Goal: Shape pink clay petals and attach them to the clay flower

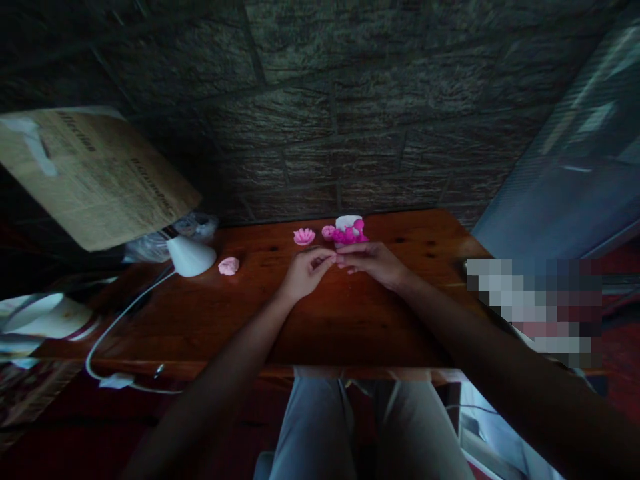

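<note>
My left hand (309, 270) and my right hand (376, 263) meet over the wooden table (345, 333), with fingertips pinched together. What they hold is too small and hidden to make out. Just beyond them lies a magenta clump (345, 237) of soft-looking, lumpy material, in front of a white piece (349, 221) that it partly covers. Beside the clump is a small pink rounded piece (328, 232). A pink petalled flower shape (304, 237) sits a little further left. Well to the left rests a pale pink crumpled lump (229, 266).
At left a lamp with a newspaper-print shade (100, 177) and white base (191, 257) stands near a clear plastic bag (150, 247). Its white cable (107, 327) runs over the front edge. A white cup-like container (55, 317) lies far left. The stone-patterned wall (300, 133) closes the back.
</note>
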Motion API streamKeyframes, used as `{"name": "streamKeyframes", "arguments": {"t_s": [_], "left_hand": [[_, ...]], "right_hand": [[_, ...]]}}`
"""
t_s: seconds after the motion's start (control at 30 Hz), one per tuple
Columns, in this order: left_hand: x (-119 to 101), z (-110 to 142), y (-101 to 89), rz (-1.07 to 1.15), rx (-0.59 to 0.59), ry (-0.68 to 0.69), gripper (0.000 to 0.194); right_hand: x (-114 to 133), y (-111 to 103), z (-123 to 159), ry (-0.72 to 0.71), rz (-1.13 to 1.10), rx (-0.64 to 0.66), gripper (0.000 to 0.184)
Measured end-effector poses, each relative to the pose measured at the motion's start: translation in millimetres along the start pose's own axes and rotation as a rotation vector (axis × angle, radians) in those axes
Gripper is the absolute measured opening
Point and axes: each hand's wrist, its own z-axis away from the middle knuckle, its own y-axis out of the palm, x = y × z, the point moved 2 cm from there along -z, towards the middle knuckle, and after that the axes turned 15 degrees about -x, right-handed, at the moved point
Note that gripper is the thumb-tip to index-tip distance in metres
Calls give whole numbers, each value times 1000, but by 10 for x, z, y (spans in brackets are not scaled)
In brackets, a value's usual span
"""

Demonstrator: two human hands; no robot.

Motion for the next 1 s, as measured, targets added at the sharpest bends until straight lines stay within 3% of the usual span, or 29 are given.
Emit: {"name": "streamKeyframes", "arguments": {"t_s": [0.2,0.33,0.47,0.77,1.0], "left_hand": [[73,-21,66,168,12,-219,37],[64,-9,109,212,111,-355,46],[27,-2,88,222,122,-347,47],[-38,-19,57,172,131,-218,50],[-9,-25,94,128,132,-286,65]], "right_hand": [[43,-24,-13,-167,117,-6,34],[82,-21,2,-263,171,-29,29],[102,0,20,-251,162,-9,30],[92,7,26,-59,77,107,41],[77,18,12,-203,154,160,35]]}}
